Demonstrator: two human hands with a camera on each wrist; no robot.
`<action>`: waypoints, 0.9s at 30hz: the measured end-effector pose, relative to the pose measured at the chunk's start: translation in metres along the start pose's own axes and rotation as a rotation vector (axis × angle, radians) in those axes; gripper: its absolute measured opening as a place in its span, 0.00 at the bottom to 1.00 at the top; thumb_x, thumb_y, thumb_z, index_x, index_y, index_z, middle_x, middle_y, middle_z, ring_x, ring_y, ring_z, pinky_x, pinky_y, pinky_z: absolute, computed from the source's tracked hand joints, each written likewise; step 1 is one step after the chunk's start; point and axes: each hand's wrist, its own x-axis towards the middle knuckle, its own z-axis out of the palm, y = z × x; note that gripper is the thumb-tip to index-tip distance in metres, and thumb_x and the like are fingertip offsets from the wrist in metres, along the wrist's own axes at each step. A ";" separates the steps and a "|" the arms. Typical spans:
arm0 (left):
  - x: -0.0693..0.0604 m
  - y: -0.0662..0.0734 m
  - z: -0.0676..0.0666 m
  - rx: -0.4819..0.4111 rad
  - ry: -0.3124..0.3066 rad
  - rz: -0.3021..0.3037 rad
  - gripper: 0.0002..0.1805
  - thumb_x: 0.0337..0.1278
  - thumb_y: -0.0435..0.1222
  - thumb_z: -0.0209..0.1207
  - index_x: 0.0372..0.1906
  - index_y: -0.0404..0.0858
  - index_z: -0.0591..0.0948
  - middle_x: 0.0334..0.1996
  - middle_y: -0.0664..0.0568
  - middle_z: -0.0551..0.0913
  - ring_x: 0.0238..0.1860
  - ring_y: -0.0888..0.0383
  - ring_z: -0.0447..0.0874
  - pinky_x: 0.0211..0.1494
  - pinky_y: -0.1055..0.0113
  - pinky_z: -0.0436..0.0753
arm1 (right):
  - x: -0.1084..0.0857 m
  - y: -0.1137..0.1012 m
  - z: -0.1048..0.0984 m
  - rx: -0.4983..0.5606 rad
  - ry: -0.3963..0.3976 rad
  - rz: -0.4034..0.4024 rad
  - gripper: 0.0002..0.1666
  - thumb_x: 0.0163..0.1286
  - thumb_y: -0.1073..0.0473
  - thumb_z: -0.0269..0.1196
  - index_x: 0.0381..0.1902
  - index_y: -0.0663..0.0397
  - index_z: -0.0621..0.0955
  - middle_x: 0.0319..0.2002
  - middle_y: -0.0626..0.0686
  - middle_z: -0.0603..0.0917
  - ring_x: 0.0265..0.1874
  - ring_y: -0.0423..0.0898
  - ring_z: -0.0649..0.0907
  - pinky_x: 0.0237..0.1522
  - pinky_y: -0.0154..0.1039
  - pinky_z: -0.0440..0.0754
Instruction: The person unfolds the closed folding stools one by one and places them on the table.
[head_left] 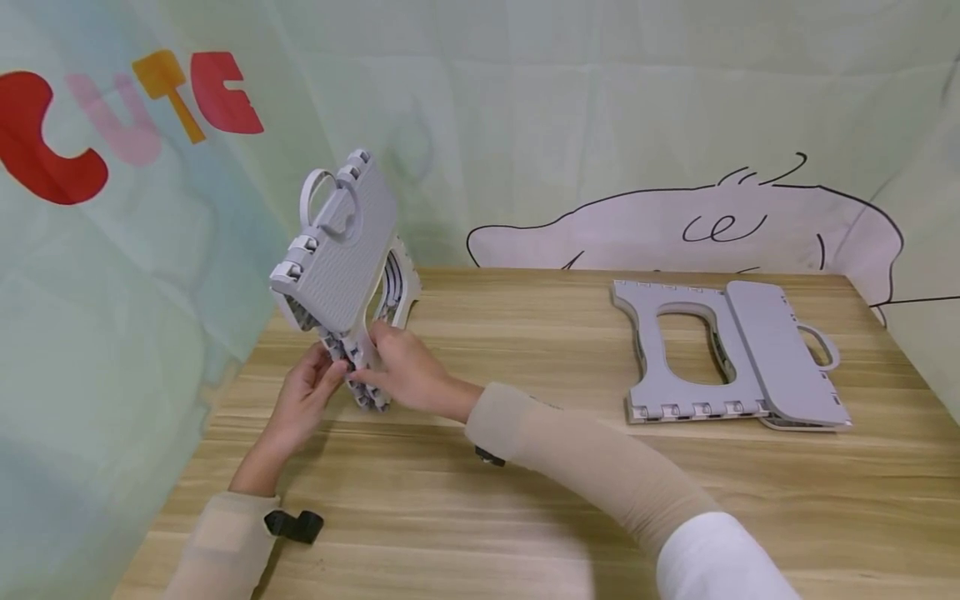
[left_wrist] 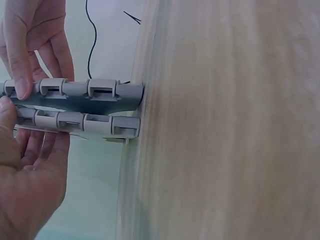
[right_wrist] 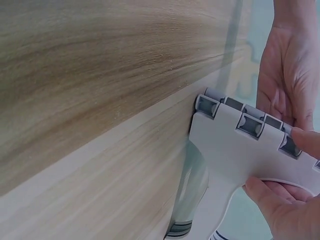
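Observation:
A light grey folding step stool point(head_left: 352, 250) stands on the table at the left, its legs partly folded and its textured top slanting, with a loop handle on the upper edge. My left hand point(head_left: 303, 396) grips the near hinged leg edge from the left, thumb in front. From the right, my right hand point(head_left: 412, 367) holds the other leg panel, its fingers through the oval cutout. Two hinged edges point(left_wrist: 75, 120) stand close together with a narrow gap in the left wrist view. In the right wrist view, the leg panel point(right_wrist: 225, 140) touches the table.
A second grey folding stool point(head_left: 795, 358) lies folded flat at the right of the wooden table point(head_left: 450, 517), handle pointing right. A printed cloth point(head_left: 525, 125) hangs behind and along the left side.

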 end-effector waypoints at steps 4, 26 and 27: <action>0.000 0.001 -0.001 -0.012 0.005 -0.001 0.19 0.76 0.28 0.47 0.63 0.19 0.67 0.51 0.55 0.79 0.51 0.73 0.78 0.55 0.79 0.77 | -0.002 0.000 -0.003 0.000 -0.004 0.002 0.22 0.67 0.53 0.69 0.50 0.61 0.75 0.41 0.51 0.80 0.37 0.39 0.80 0.32 0.22 0.77; -0.002 0.007 -0.001 -0.011 0.015 0.004 0.18 0.75 0.27 0.48 0.61 0.18 0.68 0.49 0.66 0.79 0.50 0.74 0.78 0.54 0.79 0.78 | -0.013 0.000 -0.016 0.016 -0.031 0.041 0.24 0.66 0.53 0.70 0.51 0.60 0.75 0.41 0.51 0.81 0.34 0.38 0.79 0.30 0.24 0.78; -0.002 0.007 -0.001 -0.010 0.015 0.004 0.18 0.75 0.26 0.48 0.61 0.18 0.68 0.48 0.67 0.79 0.50 0.74 0.78 0.54 0.79 0.78 | -0.013 0.001 -0.017 0.021 -0.032 0.041 0.24 0.66 0.53 0.70 0.51 0.60 0.75 0.41 0.51 0.82 0.34 0.38 0.79 0.30 0.24 0.78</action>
